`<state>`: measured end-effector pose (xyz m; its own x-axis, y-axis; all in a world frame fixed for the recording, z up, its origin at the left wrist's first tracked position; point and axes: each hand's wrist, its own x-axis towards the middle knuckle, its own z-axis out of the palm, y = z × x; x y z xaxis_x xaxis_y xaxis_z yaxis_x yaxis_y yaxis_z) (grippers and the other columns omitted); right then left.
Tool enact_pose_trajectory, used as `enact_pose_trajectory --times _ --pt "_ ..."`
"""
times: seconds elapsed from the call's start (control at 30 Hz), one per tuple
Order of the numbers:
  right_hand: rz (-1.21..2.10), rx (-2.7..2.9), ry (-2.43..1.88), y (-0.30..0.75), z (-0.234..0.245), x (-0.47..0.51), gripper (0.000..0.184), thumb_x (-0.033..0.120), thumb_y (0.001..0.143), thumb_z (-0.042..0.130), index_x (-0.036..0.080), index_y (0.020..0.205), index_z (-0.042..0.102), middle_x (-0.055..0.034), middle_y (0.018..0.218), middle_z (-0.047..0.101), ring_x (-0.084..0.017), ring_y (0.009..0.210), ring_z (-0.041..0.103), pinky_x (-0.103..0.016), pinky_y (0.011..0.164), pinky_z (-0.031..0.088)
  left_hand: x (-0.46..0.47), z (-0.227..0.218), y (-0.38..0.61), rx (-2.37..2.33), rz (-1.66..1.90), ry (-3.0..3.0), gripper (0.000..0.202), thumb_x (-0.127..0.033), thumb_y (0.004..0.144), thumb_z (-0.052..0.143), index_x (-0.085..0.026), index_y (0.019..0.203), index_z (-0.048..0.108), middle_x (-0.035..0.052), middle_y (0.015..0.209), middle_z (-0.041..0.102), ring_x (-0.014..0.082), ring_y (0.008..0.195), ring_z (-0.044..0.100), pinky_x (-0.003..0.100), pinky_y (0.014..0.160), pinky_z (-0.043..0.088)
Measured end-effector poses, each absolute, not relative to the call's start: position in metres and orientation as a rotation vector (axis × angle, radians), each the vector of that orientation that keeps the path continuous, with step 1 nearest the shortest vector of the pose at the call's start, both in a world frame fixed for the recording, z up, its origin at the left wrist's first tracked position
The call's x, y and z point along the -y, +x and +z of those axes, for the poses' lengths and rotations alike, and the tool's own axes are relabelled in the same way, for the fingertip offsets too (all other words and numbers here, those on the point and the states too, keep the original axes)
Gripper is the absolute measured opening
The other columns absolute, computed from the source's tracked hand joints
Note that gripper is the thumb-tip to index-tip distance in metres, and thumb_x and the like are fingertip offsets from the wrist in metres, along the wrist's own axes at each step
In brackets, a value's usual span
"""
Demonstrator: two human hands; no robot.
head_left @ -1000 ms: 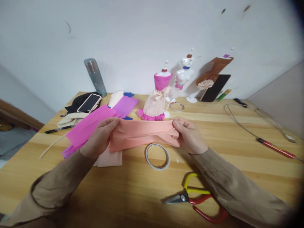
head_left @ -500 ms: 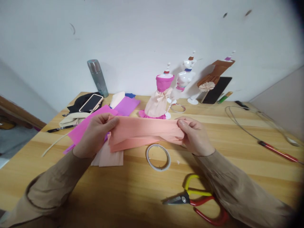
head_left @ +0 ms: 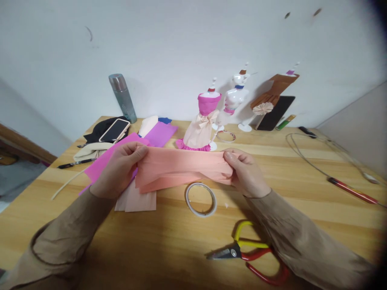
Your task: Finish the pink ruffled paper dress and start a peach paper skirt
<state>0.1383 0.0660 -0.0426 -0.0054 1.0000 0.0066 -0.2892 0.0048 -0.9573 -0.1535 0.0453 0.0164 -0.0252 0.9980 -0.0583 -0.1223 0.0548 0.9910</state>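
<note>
A folded strip of peach crepe paper (head_left: 184, 163) is stretched between my hands above the table. My left hand (head_left: 121, 167) pinches its upper left corner between thumb and fingers. At the other end, my right hand (head_left: 249, 171) grips the upper right corner the same way. Just below the paper lies a roll of double-sided tape (head_left: 188, 203). Scissors (head_left: 234, 253) with one yellow and one red handle rest near my right forearm, partly hidden under the sleeve. Behind the paper stands a small mannequin (head_left: 209, 104) in a pink and cream paper dress.
More mannequins (head_left: 237, 98) stand by the wall, one in brown paper (head_left: 279, 86). On the left are magenta paper (head_left: 105, 151), a phone (head_left: 115, 131) and a thermos (head_left: 122, 98). A red-handled corded tool (head_left: 352, 190) lies right on the wooden table (head_left: 169, 249).
The paper stays held at both ends, and my hands have barely moved, a little to the left. The whole view has shifted slightly.
</note>
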Motion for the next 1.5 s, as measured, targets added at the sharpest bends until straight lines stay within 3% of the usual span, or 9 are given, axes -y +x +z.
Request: enact_pose_trajectory --times 0.43,0.6,0.7,0.8,0.87,0.93,1.07,1.2,1.5 --pt "1.327 0.992 -0.977 0.142 -0.041 -0.071 0.037 0.045 0.056 0.087 0.019 0.063 0.062 0.0043 0.051 0.053 -0.008 0.043 0.045 -0.020 0.040 0.036 -0.056 0.018 -0.162 -0.973 1.027 0.848 0.025 -0.022 0.067 0.080 -0.016 0.067 0.055 -0.0008 0.063 0.058 0.0097 0.054 0.054 0.020 0.050 0.043" --pt "1.367 1.028 -1.011 0.137 -0.041 -0.069 0.039 0.047 0.055 0.086 0.018 0.063 0.061 0.0042 0.051 0.051 -0.008 0.044 0.043 -0.021 0.041 0.035 -0.056 0.014 -0.153 -1.017 1.013 0.765 0.026 -0.008 0.069 0.073 -0.017 0.091 0.063 0.0026 0.079 0.065 0.0124 0.067 0.062 0.021 0.060 0.050" --pt "1.387 1.086 -1.017 0.131 -0.043 -0.063 0.041 0.049 0.055 0.086 0.017 0.062 0.060 0.0047 0.051 0.049 -0.006 0.044 0.039 -0.020 0.041 0.030 -0.057 0.009 -0.146 -1.055 1.013 0.674 0.024 -0.001 0.068 0.064 -0.014 0.088 0.064 0.0014 0.073 0.062 0.0097 0.060 0.058 0.019 0.055 0.047" --pt "1.429 1.119 -1.034 0.127 -0.045 -0.058 0.041 0.049 0.056 0.086 0.017 0.064 0.062 0.0055 0.050 0.048 -0.005 0.044 0.037 -0.019 0.041 0.026 -0.055 0.002 -0.140 -1.042 0.978 0.595 0.006 -0.010 0.071 0.063 -0.012 0.076 0.062 -0.0033 0.056 0.049 0.0060 0.048 0.046 0.017 0.048 0.040" --pt "1.466 1.101 -1.055 0.126 -0.045 -0.057 0.041 0.050 0.056 0.086 0.017 0.065 0.063 0.0056 0.050 0.048 -0.005 0.044 0.037 -0.019 0.042 0.027 -0.053 -0.002 -0.137 -1.013 0.953 0.643 0.013 -0.025 0.075 0.067 -0.013 0.078 0.063 -0.0032 0.057 0.049 0.0070 0.051 0.047 0.018 0.051 0.041" --pt "1.473 1.065 -1.063 0.127 -0.044 -0.058 0.042 0.049 0.054 0.087 0.017 0.064 0.062 0.0055 0.050 0.049 -0.006 0.044 0.038 -0.019 0.041 0.028 -0.050 -0.005 -0.137 -1.024 0.945 0.826 0.026 -0.034 0.070 0.075 -0.015 0.085 0.065 -0.0015 0.067 0.055 0.0094 0.061 0.052 0.020 0.056 0.042" --pt "1.464 1.046 -1.046 0.130 -0.040 -0.060 0.041 0.048 0.055 0.087 0.017 0.063 0.060 0.0060 0.049 0.048 -0.005 0.043 0.038 -0.019 0.040 0.029 -0.043 -0.003 -0.135 -1.140 0.864 1.239 0.032 -0.028 0.060 0.083 -0.018 0.085 0.067 -0.0015 0.073 0.059 0.0121 0.068 0.054 0.022 0.059 0.039" --pt "1.481 1.038 -1.059 0.128 -0.039 -0.059 0.043 0.049 0.054 0.087 0.016 0.063 0.060 0.0060 0.048 0.049 -0.004 0.041 0.038 -0.017 0.039 0.028 -0.042 0.000 -0.132 -1.207 0.922 1.325 0.022 -0.033 0.065 0.078 -0.015 0.072 0.067 -0.0003 0.067 0.060 0.0110 0.062 0.049 0.023 0.057 0.037" --pt "1.489 1.052 -1.036 0.126 -0.039 -0.057 0.040 0.047 0.055 0.087 0.017 0.063 0.062 0.0061 0.048 0.048 -0.005 0.041 0.038 -0.018 0.039 0.029 -0.043 0.000 -0.133 -1.220 0.880 1.170 0.033 -0.042 0.066 0.076 -0.015 0.061 0.058 -0.0027 0.055 0.049 0.0071 0.048 0.039 0.021 0.045 0.025"
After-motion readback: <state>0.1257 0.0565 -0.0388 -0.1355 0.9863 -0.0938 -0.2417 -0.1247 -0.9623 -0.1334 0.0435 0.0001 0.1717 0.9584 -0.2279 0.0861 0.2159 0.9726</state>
